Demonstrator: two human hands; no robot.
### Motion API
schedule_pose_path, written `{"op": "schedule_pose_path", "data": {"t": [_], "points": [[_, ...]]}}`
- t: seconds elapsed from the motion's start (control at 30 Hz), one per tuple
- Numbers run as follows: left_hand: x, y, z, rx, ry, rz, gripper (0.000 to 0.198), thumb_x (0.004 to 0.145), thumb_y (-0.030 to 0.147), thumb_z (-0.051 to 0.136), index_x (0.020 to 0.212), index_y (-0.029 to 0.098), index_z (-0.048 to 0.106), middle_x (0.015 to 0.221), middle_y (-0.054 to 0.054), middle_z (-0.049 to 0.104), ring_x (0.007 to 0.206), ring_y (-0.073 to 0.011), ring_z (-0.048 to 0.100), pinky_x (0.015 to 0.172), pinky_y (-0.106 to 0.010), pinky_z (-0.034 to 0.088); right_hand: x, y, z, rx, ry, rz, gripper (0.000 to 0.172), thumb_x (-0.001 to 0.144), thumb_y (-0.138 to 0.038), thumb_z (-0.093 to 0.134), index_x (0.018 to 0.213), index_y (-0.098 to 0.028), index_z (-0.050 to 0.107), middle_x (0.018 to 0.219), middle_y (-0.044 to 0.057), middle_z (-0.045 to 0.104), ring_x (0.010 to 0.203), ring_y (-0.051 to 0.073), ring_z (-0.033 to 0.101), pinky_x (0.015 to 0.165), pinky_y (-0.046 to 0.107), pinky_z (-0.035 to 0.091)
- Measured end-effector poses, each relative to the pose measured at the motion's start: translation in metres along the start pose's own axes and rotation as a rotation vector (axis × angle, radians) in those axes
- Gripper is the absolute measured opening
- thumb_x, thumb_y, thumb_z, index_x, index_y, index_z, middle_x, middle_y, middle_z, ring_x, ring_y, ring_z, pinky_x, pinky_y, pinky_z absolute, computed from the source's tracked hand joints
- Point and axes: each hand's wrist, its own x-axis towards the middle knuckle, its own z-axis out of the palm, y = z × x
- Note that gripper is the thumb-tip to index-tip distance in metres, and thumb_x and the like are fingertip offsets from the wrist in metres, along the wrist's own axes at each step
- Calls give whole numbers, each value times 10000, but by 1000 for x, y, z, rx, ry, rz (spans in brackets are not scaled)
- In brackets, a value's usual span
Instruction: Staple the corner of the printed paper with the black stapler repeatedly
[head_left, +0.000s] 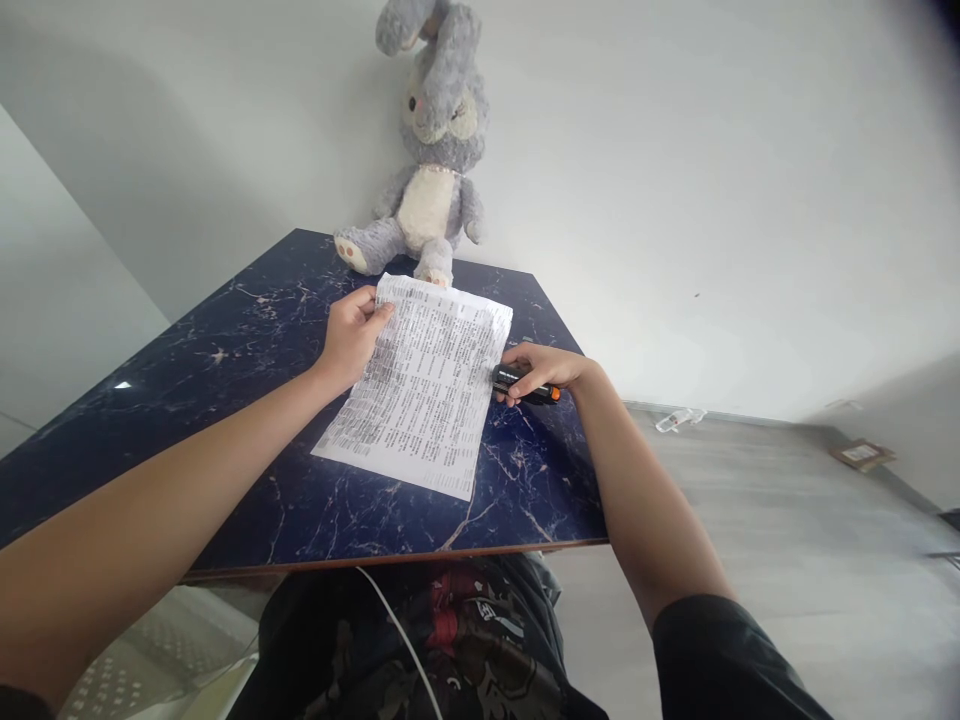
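Printed sheets of paper (424, 390), covered in dense dark text, lie at a slant over the blue table; layered edges show along their top. My left hand (356, 330) is closed on their upper left edge, thumb on top. On the other side, my right hand (544, 370) is wrapped round what looks like a black stapler (517, 382) with white lettering and an orange end. Its front end meets the right edge of the paper. Whether its jaws are closed on the sheets cannot be made out.
The dark blue marble-patterned table (300, 510) has its brown front edge near my body. A grey plush rabbit (431, 200) sits at the back against the wall. A white cable (397, 630) hangs over my lap. On the floor at right lie a clear plastic item (679, 420) and a brown package (862, 455).
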Motion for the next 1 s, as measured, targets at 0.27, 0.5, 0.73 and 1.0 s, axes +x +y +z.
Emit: {"op": "schedule_pose_path", "data": {"t": [0.27, 0.5, 0.73, 1.0], "points": [[0, 1, -1, 2, -9, -2, 136, 889, 327, 683, 948, 211, 724, 822, -44, 736, 708, -185, 663, 616, -289, 510, 6, -3, 5, 39, 87, 34, 311, 723, -387, 877, 910, -158, 780, 893, 82, 788, 766, 195, 753, 751, 314, 633], [2, -18, -6, 191, -22, -69, 76, 832, 245, 660, 862, 199, 713, 770, -43, 735, 698, -195, 664, 589, -279, 489, -14, -6, -5, 83, -47, 153, 402, 784, -455, 825, 1016, -135, 754, 998, 113, 773, 827, 197, 743, 760, 324, 647], [-3, -22, -8, 818, -119, -300, 242, 724, 166, 676, 965, 175, 654, 937, -138, 759, 875, -316, 718, 787, -406, 537, -2, 4, -8, 181, 510, 234, 481, 739, -610, 812, 884, -161, 716, 819, 127, 729, 699, 234, 707, 571, 346, 602], [-12, -4, 0, 1257, -256, -306, 351, 916, 270, 483, 1193, 93, 604, 1229, -293, 650, 1208, -461, 599, 919, -558, 498, 99, -31, 81, -238, 726, 278, 643, 769, -790, 629, 575, -205, 443, 560, -5, 499, 638, 164, 544, 485, 279, 349]]}}
